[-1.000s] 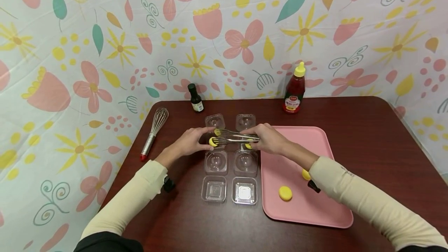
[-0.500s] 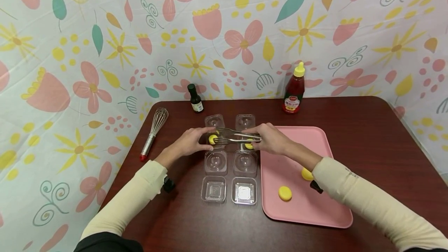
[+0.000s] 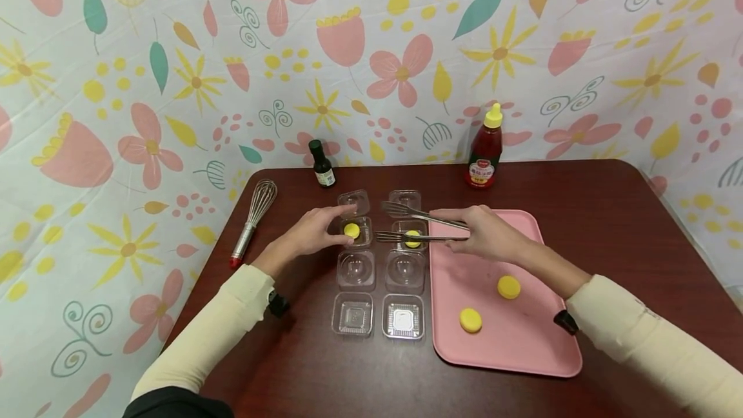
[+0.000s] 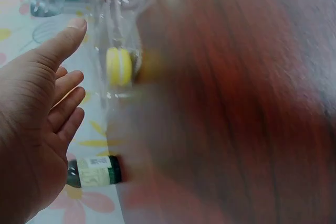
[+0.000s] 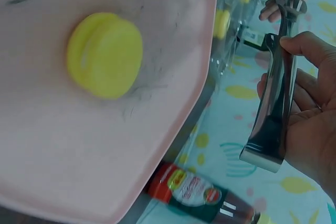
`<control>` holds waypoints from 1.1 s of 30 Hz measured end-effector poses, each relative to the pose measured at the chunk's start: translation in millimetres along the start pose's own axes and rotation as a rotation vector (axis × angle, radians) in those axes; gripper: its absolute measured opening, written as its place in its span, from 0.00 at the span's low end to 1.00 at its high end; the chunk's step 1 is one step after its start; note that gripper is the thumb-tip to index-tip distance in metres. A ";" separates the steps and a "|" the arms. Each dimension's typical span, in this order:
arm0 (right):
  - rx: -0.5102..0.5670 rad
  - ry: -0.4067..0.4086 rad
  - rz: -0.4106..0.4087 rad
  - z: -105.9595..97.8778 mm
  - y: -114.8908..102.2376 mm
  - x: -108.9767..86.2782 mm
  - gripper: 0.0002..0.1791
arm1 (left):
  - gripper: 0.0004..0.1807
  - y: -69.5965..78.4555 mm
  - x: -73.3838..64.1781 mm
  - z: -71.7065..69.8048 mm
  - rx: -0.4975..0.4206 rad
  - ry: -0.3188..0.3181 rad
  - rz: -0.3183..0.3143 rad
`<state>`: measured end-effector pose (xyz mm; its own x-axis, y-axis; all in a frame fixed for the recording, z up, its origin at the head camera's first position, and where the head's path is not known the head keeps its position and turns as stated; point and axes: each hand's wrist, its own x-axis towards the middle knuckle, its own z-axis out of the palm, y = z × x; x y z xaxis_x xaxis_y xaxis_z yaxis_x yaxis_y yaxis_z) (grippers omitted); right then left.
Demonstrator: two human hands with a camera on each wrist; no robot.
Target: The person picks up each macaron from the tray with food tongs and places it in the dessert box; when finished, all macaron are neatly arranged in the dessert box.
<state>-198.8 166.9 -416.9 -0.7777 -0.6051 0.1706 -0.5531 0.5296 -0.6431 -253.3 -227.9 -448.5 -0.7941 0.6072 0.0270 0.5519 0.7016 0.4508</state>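
Note:
My right hand point(image 3: 490, 234) grips a pair of metal tongs point(image 3: 444, 238), whose two arms are spread over the back right clear plastic box point(image 3: 397, 244). A yellow macaron point(image 3: 413, 239) sits in that box, partly covered by the tongs. My left hand point(image 3: 310, 232) is beside the back left clear box point(image 3: 366, 231), its fingers and thumb apart at the sides. Inside lies another yellow macaron point(image 3: 351, 231); a pale filling shows on it point(image 4: 119, 66) in the left wrist view. The left hand holds nothing. Two more macarons point(image 3: 471, 320) lie on the pink tray point(image 3: 505, 347).
Two more hinged clear boxes point(image 3: 354, 315) stand open in front. A whisk point(image 3: 254, 221) lies at the left, a small dark bottle point(image 3: 322, 165) at the back left. A red sauce bottle point(image 3: 484, 153) stands at the back right, before a flowered cloth point(image 3: 400, 50).
The right hand and tongs have moved right, away from the left box. The macaron in that box now lies free of the tongs. The left hand has hardly moved.

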 end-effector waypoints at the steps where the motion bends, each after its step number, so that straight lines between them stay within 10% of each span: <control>1: -0.005 0.004 -0.005 -2.5 0.7 -4.6 0.39 | 0.42 2.4 -0.1 -0.7 -0.002 0.005 0.008; 18: -0.081 0.105 -0.012 -37.6 19.9 -115.9 0.36 | 0.47 71.1 -14.1 25.6 0.001 -0.041 0.275; 33: -0.064 0.107 -0.004 -41.4 40.3 -178.2 0.39 | 0.53 99.8 -36.0 59.7 0.057 -0.094 0.487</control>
<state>-94.8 320.8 -442.3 -0.8009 -0.5423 0.2540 -0.5717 0.5663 -0.5937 -154.4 -157.5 -457.7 -0.4157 0.8986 0.1403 0.8679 0.3458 0.3566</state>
